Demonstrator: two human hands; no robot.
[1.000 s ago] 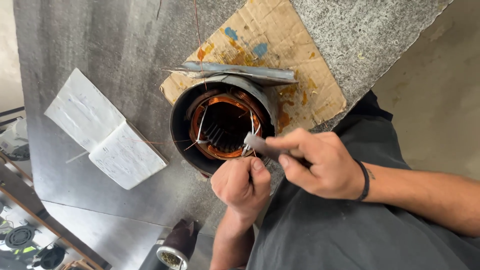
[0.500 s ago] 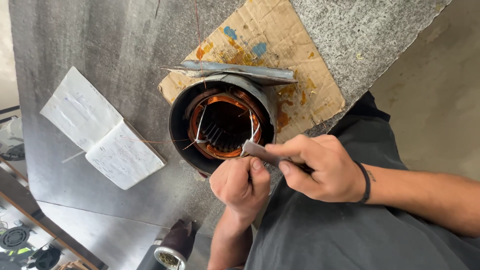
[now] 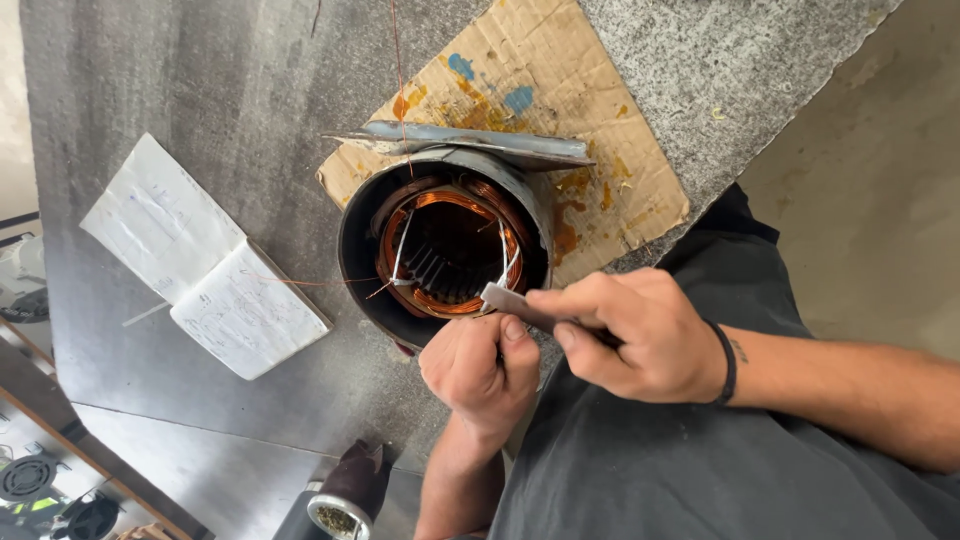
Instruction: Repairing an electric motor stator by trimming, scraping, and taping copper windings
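Pinched between thumb and fingers of the right hand (image 3: 640,335) is a flat grey metal blade (image 3: 515,303), its tip at the near rim of the motor stator (image 3: 445,245). The left hand (image 3: 480,368) is curled into a fist just below that rim, thumb pressed near the blade; whether it grips anything cannot be told. The stator, a dark round housing, stands on a stained cardboard sheet (image 3: 610,160) and holds copper windings (image 3: 410,215) with white insulating strips. A thin copper wire (image 3: 397,70) runs up from it. A grey metal strip (image 3: 470,137) lies against its far edge. An open notebook (image 3: 200,260) with white pages lies well to the left on the grey tabletop (image 3: 200,90).
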